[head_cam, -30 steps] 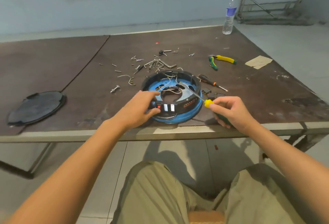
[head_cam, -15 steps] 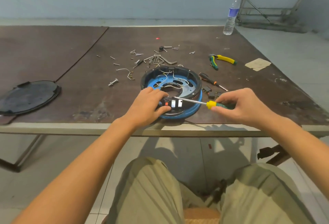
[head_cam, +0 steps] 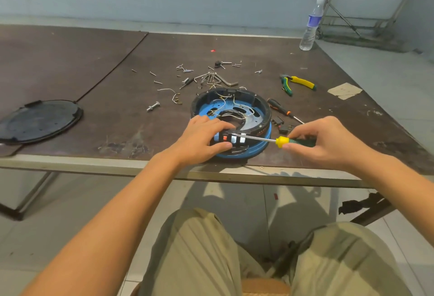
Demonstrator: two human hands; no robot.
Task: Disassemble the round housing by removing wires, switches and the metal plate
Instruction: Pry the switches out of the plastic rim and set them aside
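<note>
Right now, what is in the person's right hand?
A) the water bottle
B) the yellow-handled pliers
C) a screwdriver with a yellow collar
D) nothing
C: the right hand grips the screwdriver, whose shaft reaches to the round housing; the pliers lie apart on the table.

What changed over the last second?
The right hand swung the screwdriver from pointing into the round housing to nearly level, tip at the switches on the near rim. The left hand still grips that rim; the right still holds the handle.
</note>
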